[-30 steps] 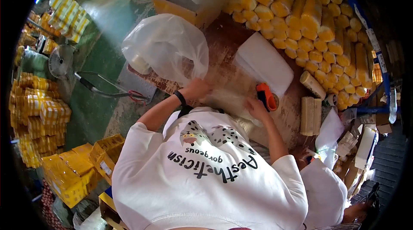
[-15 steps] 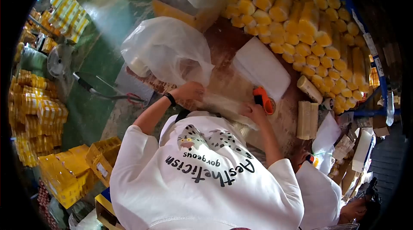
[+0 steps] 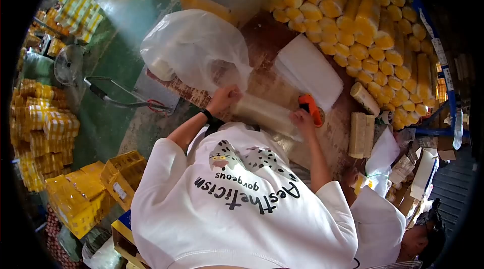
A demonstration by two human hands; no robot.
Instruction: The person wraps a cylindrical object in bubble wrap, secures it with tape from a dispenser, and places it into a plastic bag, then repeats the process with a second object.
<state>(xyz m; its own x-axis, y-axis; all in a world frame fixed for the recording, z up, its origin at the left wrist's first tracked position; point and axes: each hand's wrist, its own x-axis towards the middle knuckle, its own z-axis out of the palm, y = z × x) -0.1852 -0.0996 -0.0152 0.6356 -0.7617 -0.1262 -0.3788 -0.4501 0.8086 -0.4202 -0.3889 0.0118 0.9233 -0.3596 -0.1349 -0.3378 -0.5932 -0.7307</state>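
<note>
A long pale bundle in clear plastic point(image 3: 266, 116) lies on the brown work surface point(image 3: 297, 155) in front of my body. My left hand point(image 3: 226, 98), with a black band at the wrist, is closed at the bundle's left end, its fingertips pinching film. My right hand point(image 3: 303, 120) has its fingers curled on the right end of the bundle. Beside that hand stands an orange tape dispenser point(image 3: 313, 110). A large, puffed clear plastic bag point(image 3: 194, 45) lies just beyond my left hand. Past the dispenser rests a flat stack of white sheets point(image 3: 313, 72).
Many yellow-ended rolls point(image 3: 368, 32) are piled at upper right. A cardboard box point(image 3: 204, 4) with plastic stands at the back, a hand cart handle point(image 3: 121, 100) at left. Taped yellow cartons point(image 3: 80, 201) sit at lower left. Another person's white sleeve point(image 3: 375, 223) is close on my right.
My left hand has shifted slightly left and toward the bag's edge. The bundle between my hands shows flatter and straighter. At right, the other person's hand has moved a little.
</note>
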